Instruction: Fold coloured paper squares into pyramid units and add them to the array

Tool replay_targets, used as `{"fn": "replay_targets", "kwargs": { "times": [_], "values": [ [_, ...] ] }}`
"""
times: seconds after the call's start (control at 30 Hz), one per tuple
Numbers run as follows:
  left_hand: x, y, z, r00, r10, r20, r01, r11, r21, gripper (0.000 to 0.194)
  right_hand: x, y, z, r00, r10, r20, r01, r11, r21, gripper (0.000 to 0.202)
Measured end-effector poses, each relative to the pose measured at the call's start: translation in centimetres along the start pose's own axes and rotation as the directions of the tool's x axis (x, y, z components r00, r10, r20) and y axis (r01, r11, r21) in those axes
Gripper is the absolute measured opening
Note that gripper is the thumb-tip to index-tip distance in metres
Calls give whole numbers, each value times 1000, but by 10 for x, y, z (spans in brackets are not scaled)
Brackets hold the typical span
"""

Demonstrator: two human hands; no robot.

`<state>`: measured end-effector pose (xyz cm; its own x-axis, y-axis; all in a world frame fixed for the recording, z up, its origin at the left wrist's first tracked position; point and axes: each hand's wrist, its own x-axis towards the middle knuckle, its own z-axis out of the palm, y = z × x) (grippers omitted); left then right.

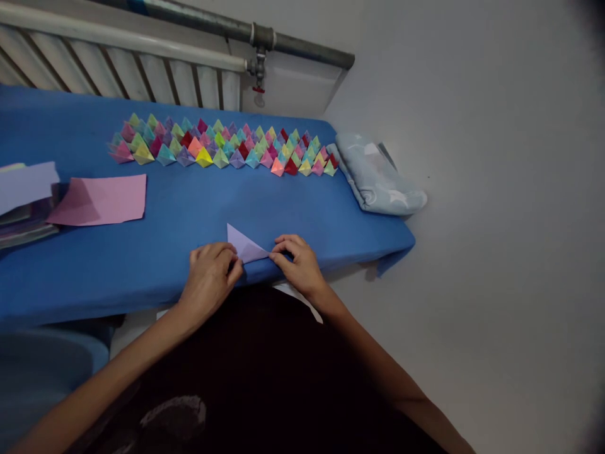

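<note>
A lavender sheet of paper [245, 246], folded into a triangle, lies at the front edge of the blue-covered table [189, 195]. My left hand [211, 272] has its fingers closed at the paper's lower left side, covering that corner. At the right tip, my right hand [296, 261] pinches the paper between thumb and forefinger, its other fingers curled. One point of the triangle stands up toward the far side, free of both hands.
Rows of folded paper pieces [220, 157] in many colours stand along the back. Left are a pink sheet [106, 200] and a stack topped with lavender paper [27, 186]. A folded cloth [375, 176] lies right, by the wall. Behind runs a radiator [155, 79] with a pipe [302, 49].
</note>
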<state>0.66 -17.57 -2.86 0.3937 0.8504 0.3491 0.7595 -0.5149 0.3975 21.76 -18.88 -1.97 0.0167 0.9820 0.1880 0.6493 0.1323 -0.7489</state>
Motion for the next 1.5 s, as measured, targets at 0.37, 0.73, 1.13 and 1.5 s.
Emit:
{"fn": "replay_targets", "kwargs": {
  "times": [0.37,0.73,1.13,1.5],
  "values": [
    [3,4,-4,998,-31,58,30,999,14,27,-1,1,3,1000,-8,19,10,990,-139,12],
    [5,0,2,999,-14,46,9,993,121,28,0,-4,6,1000,13,12,-10,978,-209,16],
    [9,-1,2,997,-18,77,2,979,205,31,0,-7,9,1000,21,4,-19,973,-228,16],
    [10,0,2,994,-58,95,32,966,255,29,1,-10,7,997,75,32,-64,964,-258,14]
  ]
}}
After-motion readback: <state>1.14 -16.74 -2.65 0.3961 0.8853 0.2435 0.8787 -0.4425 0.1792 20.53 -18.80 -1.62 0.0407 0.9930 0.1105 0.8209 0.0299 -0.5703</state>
